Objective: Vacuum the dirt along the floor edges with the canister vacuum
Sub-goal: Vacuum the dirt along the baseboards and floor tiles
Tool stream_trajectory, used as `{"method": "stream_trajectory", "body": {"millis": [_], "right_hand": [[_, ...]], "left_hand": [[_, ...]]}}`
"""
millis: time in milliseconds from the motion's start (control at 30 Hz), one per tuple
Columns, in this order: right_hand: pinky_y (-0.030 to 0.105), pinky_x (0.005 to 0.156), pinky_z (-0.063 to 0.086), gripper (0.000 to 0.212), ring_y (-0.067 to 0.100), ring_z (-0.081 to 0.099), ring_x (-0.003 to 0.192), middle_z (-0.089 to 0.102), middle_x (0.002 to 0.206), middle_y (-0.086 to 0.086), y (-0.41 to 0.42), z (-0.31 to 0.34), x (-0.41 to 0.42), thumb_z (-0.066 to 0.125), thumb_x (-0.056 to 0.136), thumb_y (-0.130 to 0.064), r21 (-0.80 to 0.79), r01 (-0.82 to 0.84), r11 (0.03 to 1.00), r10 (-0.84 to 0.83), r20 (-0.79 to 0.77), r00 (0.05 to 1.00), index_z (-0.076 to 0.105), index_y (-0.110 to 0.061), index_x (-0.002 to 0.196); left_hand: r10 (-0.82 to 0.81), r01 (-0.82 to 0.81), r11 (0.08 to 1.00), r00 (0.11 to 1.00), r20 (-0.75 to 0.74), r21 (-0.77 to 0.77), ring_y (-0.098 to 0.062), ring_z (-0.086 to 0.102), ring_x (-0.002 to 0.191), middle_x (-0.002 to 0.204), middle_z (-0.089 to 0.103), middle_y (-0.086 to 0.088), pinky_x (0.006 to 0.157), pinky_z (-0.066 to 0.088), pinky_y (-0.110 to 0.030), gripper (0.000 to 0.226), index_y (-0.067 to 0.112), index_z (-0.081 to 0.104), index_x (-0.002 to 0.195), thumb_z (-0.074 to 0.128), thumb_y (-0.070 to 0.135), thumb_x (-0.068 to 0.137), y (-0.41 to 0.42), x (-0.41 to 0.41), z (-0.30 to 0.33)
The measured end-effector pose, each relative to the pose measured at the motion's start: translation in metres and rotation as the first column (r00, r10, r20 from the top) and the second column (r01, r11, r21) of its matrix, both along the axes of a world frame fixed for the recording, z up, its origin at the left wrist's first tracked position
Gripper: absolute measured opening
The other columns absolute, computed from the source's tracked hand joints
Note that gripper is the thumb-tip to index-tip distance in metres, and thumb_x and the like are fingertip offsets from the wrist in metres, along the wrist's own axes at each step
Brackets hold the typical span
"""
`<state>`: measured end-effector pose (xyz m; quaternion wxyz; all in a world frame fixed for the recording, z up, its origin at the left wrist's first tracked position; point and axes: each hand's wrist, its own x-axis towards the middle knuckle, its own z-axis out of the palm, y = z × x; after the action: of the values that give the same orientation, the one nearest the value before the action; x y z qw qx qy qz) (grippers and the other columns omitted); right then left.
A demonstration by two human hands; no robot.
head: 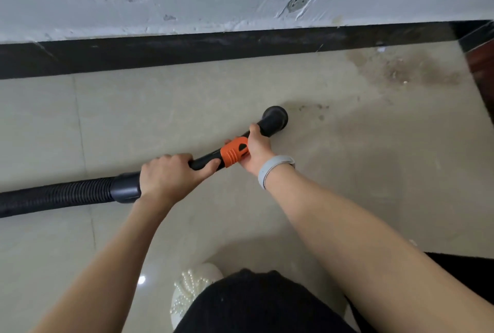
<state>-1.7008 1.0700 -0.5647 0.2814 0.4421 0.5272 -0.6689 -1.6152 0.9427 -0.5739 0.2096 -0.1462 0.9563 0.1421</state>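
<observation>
Two arms outstretched, left hand [165,176] gripping wand [205,161], right hand [256,148] seemingly clasping it too

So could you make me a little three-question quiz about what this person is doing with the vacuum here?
1. True or false: both hands grip the vacuum wand.
2. Which hand sits nearer the round nozzle? A) left hand B) right hand
3. Fill in: the biggest dirt patch lies on the floor beside the black ____, to the right of the nozzle.

Key: 1 true; 2 B; 3 baseboard.
</observation>
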Motion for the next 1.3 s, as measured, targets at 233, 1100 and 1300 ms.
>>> {"method": "stream_trajectory", "body": {"millis": [233, 1100, 1300], "right_hand": [[0.045, 0.088, 0.053, 0.026, 0.033, 0.065, 0.08, 0.056, 0.085, 0.013, 0.033, -0.011, -0.03, 0.042, 0.101, -0.031, 0.019, -0.097, 0.995, 0.098, -0.032, 0.995, 0.042, -0.006, 0.106], [0.044, 0.103, 0.042, 0.059, 0.034, 0.054, 0.116, 0.055, 0.126, 0.018, 0.192, -0.007, -0.1, 0.032, 0.101, -0.045, -0.107, -0.488, 0.866, 0.499, 0.13, 0.857, 0.043, 0.003, 0.132], [0.046, 0.099, 0.047, 0.06, 0.035, 0.057, 0.112, 0.057, 0.125, 0.019, 0.238, -0.033, -0.092, 0.038, 0.097, -0.05, 0.019, -0.572, 0.82, 0.568, 0.106, 0.817, 0.045, 0.001, 0.13]], "left_hand": [[-0.007, 0.009, 0.999, 0.999, 0.05, -0.043, -0.026, 0.049, 0.071, 0.061, 0.046, 0.003, 0.064, 0.036, -0.03, 0.059, 0.021, 0.052, 0.069, 0.033, 0.075, 0.082, 0.034, -0.029, 0.002], [0.282, -0.225, 0.942, 0.932, 0.228, -0.248, -0.015, 0.05, 0.059, 0.058, 0.053, 0.002, 0.054, 0.032, -0.027, 0.054, 0.019, 0.05, 0.062, 0.038, 0.065, 0.087, 0.213, -0.084, 0.071], [0.248, -0.227, 0.967, 0.94, 0.236, -0.111, -0.015, 0.046, 0.057, 0.057, 0.048, 0.004, 0.053, 0.03, -0.027, 0.05, 0.02, 0.043, 0.061, 0.039, 0.061, 0.089, 0.253, -0.068, 0.036]]}}
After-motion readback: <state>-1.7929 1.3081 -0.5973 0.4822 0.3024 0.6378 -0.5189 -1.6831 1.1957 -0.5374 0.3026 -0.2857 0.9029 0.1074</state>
